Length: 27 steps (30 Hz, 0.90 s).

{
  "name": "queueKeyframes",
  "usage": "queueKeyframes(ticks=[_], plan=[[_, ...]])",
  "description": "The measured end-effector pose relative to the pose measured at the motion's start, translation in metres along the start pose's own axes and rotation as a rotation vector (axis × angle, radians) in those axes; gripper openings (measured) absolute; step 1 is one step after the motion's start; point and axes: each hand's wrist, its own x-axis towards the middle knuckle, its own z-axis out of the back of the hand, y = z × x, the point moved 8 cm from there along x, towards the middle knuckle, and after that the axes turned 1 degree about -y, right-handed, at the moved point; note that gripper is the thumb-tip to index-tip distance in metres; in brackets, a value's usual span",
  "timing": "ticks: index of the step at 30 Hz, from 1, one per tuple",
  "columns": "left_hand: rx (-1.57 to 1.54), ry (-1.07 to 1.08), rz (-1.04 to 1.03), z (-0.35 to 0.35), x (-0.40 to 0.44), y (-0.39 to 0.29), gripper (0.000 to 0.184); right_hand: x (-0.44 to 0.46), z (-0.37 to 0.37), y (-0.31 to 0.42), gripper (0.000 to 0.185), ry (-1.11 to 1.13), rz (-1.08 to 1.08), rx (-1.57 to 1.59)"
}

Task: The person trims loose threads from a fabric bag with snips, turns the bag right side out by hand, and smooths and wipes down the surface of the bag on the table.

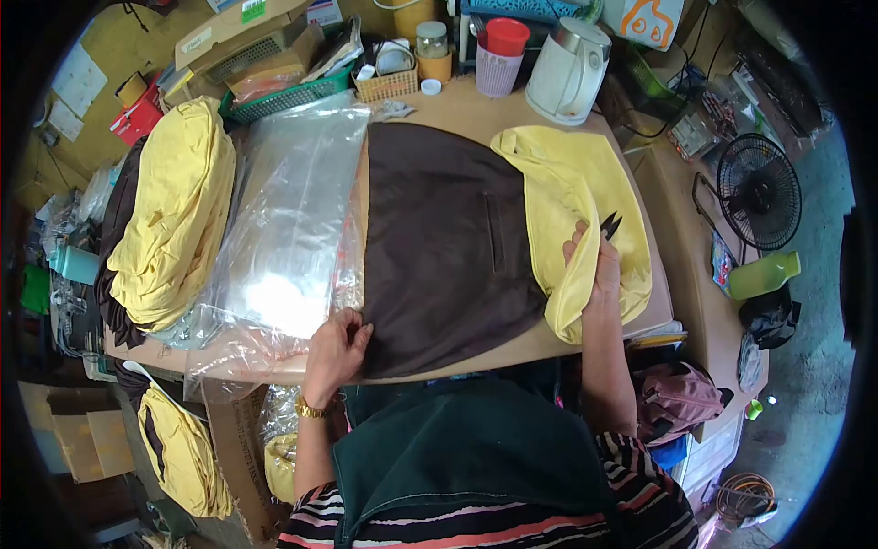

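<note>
A dark brown cloth piece (439, 274) with a stitched slit lies flat on the table in front of me. Its lower left edge is pinched between the fingers of my left hand (338, 350). Joined to or touching its right side is a bunched yellow cloth (558, 210); I cannot tell which. My right hand (599, 265) is closed at the yellow cloth, its fingers around small black snips (611, 225) whose pointed blades stick out upward. The handle of the snips is hidden in the palm, and a fold of yellow cloth passes by the fingers.
Clear plastic bags (293, 210) lie left of the brown cloth, beside a thick stack of yellow cloth (174, 210). Along the back stand a green basket (293, 96), a lilac cup (497, 73) and a white kettle (569, 73). A black fan (759, 192) is at right.
</note>
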Motion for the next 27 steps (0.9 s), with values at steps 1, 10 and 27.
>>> queueKeyframes(ticks=[1, 10, 27], plan=[[0.085, -0.052, -0.023, 0.005, -0.002, -0.003, 0.018, -0.004, 0.0, 0.0, 0.009, -0.086, 0.003, -0.063], [0.136, -0.155, -0.09, 0.009, 0.004, -0.014, 0.021, 0.016, 0.034, -0.008, 0.007, -0.053, -0.032, -0.186], [0.142, -0.108, -0.045, 0.033, -0.036, -0.025, 0.024, 0.167, -0.236, -0.196, 0.058, 0.827, 0.596, -1.554]])
